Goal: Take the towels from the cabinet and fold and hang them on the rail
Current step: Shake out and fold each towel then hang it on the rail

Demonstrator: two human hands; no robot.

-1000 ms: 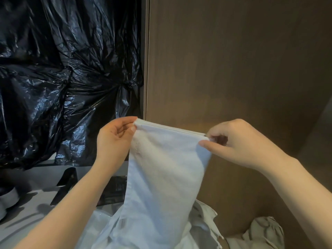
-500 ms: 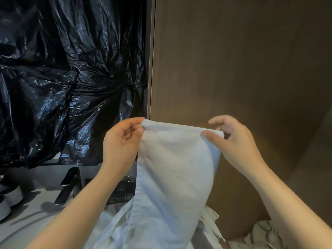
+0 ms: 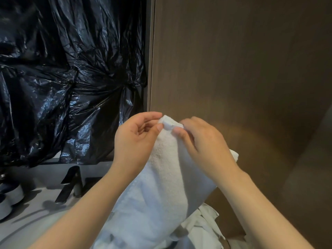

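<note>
A white towel (image 3: 161,191) hangs down in front of me, folded lengthwise so its two top corners meet. My left hand (image 3: 133,141) pinches the top corner between thumb and fingers. My right hand (image 3: 201,141) pinches the same top edge from the right, right beside the left hand. The towel's lower part falls out of view at the bottom. No rail is in view.
A brown wooden panel (image 3: 233,69) fills the right side. Crumpled black plastic sheeting (image 3: 62,78) covers the left. Below it a grey counter (image 3: 36,212) carries a black faucet (image 3: 71,184) and dark round containers (image 3: 10,194). More white cloth (image 3: 203,225) lies at the bottom right.
My right hand has swung left, bringing its corner of the towel over to the left hand's corner; the spread top edge is now doubled over into a narrow fold.
</note>
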